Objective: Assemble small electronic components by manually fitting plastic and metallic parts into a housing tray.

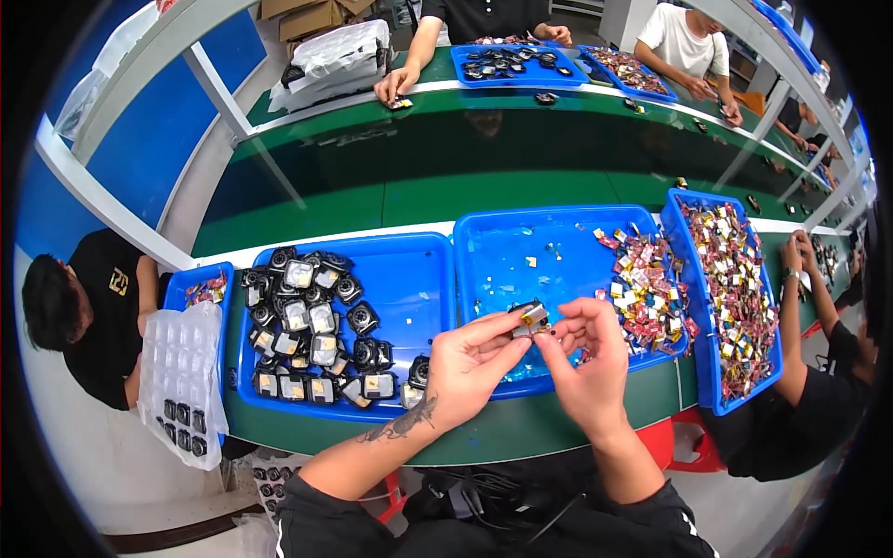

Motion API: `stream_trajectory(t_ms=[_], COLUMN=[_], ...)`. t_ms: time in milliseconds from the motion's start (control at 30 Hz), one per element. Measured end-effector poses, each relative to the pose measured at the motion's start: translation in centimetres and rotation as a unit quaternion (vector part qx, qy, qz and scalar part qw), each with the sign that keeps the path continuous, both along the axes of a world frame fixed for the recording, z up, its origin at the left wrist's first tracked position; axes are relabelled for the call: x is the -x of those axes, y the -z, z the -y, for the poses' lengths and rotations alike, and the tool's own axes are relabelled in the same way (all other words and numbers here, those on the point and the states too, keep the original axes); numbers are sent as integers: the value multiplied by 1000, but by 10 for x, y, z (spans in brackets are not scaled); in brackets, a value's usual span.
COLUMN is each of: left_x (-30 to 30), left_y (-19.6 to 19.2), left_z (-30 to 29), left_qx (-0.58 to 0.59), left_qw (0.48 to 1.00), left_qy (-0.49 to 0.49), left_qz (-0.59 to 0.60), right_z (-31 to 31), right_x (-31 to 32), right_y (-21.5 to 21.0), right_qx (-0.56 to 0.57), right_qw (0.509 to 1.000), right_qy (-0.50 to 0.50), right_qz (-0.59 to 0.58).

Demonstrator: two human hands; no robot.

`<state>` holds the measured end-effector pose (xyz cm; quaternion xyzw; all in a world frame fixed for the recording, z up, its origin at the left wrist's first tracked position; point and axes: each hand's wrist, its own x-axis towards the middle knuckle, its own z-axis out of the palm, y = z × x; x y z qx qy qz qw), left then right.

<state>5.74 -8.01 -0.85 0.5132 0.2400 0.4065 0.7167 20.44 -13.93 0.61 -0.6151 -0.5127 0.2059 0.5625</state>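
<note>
My left hand [465,365] pinches a small grey-and-black plastic housing [530,321] with a yellow part on it, held above the middle blue tray [493,221]. At the housing's right end, my right hand [588,367] has its thumb and curled fingers closed together; a tiny dark bit shows between them, too small to name. Under and beyond my right hand, small circuit boards with white and yellow parts and reddish wires [646,279] are heaped in that tray. Black round-faced housings [302,321], many with grey backs, fill much of the left blue tray [409,244].
At right stands another blue tray [709,395] piled with wired boards. A green conveyor belt [409,200] runs beyond the trays. A clear blister tray [181,363] lies at far left beside a seated person [93,307]. Other people work across the belt and at right.
</note>
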Motion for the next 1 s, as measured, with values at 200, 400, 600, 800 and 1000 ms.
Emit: stream_trajectory(t_ms=[200, 400, 600, 800, 1000], left_x=[-1, -3, 27, 119, 121], left_y=[-11, -6, -33, -25, 2], left_z=[2, 6, -28, -51, -68], left_qx=[34, -5, -326, -448, -514], left_qw=[999, 998, 878, 530, 538], left_qy=[-31, -55, -183, -112, -149], left_qz=[22, -7, -300, -711, -651], right_z=[-2, -11, -80, -226, -230], right_x=[10, 10, -32, -113, -123], right_y=[1, 1, -2, 14, 20], right_qx=[27, 47, 58, 195, 313], right_qw=[999, 991, 984, 964, 913], right_qy=[20, -65, -159, 64, 61], right_qz=[0, -110, 47, 168, 255])
